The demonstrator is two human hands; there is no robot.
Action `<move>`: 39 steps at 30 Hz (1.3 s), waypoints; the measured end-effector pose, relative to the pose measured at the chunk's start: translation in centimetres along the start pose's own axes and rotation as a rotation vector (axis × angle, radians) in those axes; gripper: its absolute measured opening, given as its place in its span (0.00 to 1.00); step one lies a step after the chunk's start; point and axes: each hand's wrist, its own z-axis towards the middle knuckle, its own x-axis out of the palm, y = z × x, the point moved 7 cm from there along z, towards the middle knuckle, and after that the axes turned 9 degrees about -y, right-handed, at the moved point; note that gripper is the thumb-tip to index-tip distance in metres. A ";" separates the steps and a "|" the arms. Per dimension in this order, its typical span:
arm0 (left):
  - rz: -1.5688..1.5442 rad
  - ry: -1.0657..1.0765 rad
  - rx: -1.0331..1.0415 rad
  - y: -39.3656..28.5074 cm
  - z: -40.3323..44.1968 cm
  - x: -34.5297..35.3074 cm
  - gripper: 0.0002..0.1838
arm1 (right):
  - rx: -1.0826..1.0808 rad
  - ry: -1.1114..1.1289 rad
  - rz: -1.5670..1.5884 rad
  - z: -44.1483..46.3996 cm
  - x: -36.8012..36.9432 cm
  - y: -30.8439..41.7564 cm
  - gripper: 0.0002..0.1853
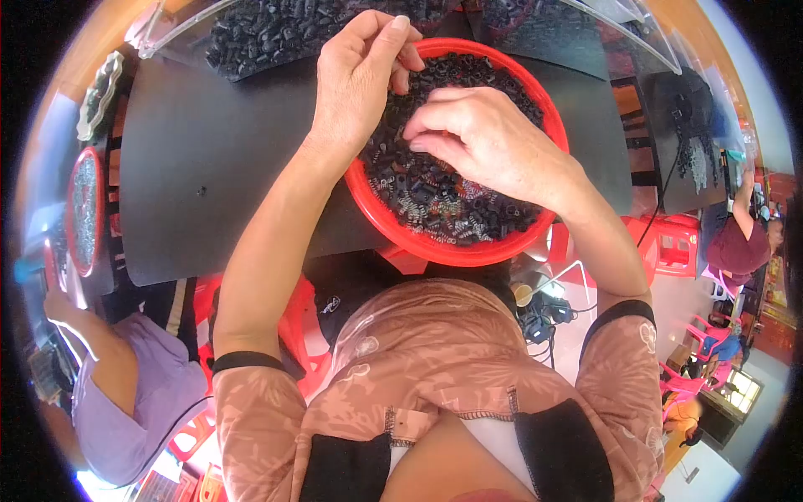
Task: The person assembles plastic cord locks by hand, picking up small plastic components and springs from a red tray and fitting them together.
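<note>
A red basin (559, 125) at the table's front edge holds many small black plastic parts (502, 188) and small metal springs (416, 209). My left hand (360, 79) is over the basin's far left rim, thumb and fingers pinched together; whatever sits between them is hidden. Lower and to the right, my right hand (489, 142) hovers over the parts inside the basin. Its thumb and index finger come close together in a pinch, and I cannot make out anything between them.
A heap of black parts (268, 38) lies at the back of the dark table (226, 167), behind a clear panel edge. One small black piece (201, 191) rests on the left. People sit at both sides, near red stools (673, 243) and another basin (86, 209).
</note>
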 end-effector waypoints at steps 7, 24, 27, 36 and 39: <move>-0.014 -0.028 -0.054 0.6 0.1 -0.2 0.14 | -0.034 0.002 -0.053 1.0 2.3 0.8 0.06; -0.009 -0.018 -0.071 0.9 0.1 -0.1 0.14 | 0.215 -0.095 -0.163 -1.8 -3.5 -4.6 0.08; -0.006 -0.002 -0.067 1.4 0.3 -0.2 0.14 | 0.331 -0.108 -0.177 -3.1 -5.3 -5.2 0.07; 0.007 -0.003 -0.034 0.7 0.0 0.2 0.14 | 0.221 -0.047 -0.171 -4.4 -4.5 -4.1 0.05; 0.005 -0.002 -0.046 0.7 0.0 0.2 0.14 | 0.141 -0.106 -0.155 -3.9 -4.3 -3.4 0.05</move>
